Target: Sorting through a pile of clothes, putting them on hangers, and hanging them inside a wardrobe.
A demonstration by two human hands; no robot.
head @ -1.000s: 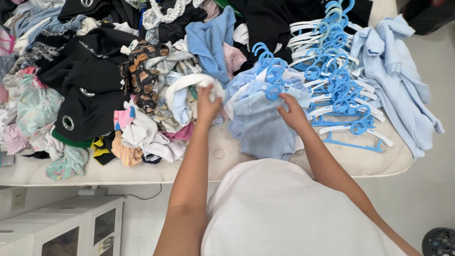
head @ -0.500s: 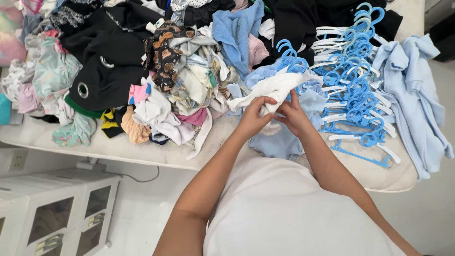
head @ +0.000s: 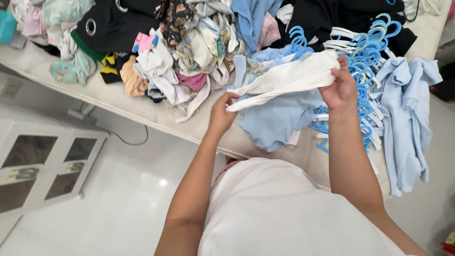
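A white garment is stretched in the air between my two hands, above the bed. My left hand pinches its lower left end. My right hand grips its upper right end, close to a pile of blue and white hangers. Under the white garment lies a light blue baby garment on a hanger, flat on the mattress.
A big heap of mixed clothes covers the mattress to the left. Another light blue garment drapes over the right edge. A white cabinet with glass doors stands on the floor at left, with a cable beside it.
My left hand pulled the white garment out of the heap. Both hands then took it and drew apart, stretching it out over the blue garment. The view swung left.
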